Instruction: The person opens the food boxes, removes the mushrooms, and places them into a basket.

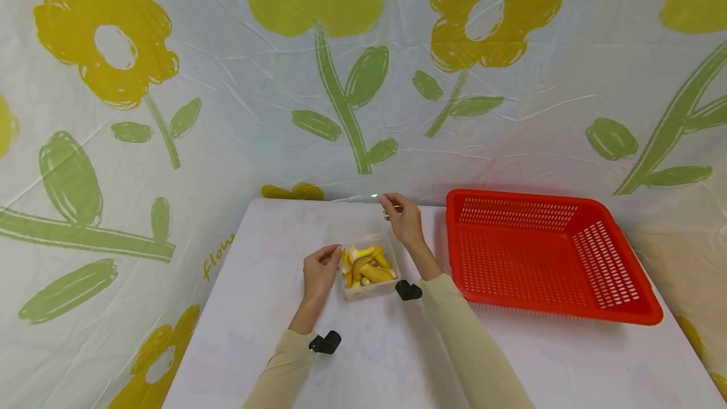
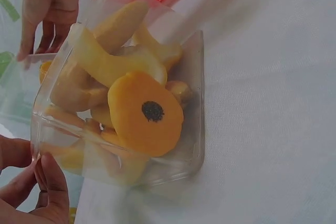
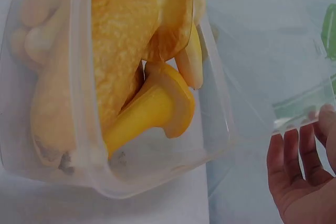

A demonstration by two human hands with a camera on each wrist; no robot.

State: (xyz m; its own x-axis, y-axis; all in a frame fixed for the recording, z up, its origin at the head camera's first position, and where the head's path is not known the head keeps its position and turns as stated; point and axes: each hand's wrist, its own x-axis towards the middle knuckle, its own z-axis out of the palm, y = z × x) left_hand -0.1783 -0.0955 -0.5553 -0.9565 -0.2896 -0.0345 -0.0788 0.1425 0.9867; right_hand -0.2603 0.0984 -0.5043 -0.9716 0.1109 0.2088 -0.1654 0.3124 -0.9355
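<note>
In the head view, the clear plastic container [image 1: 363,294] of yellow mushrooms [image 1: 373,272] sits on the counter [image 1: 227,333], left of the red plastic basket [image 1: 522,264]. The left hand [image 1: 320,272] is at its left side; the right hand [image 1: 406,223] is beyond it.

The left wrist view shows the left fingers [image 2: 55,182] pinching the container's rim.

In the right wrist view, the right fingers [image 3: 310,153] pinch the edge of a clear lid [image 3: 268,66].
</note>
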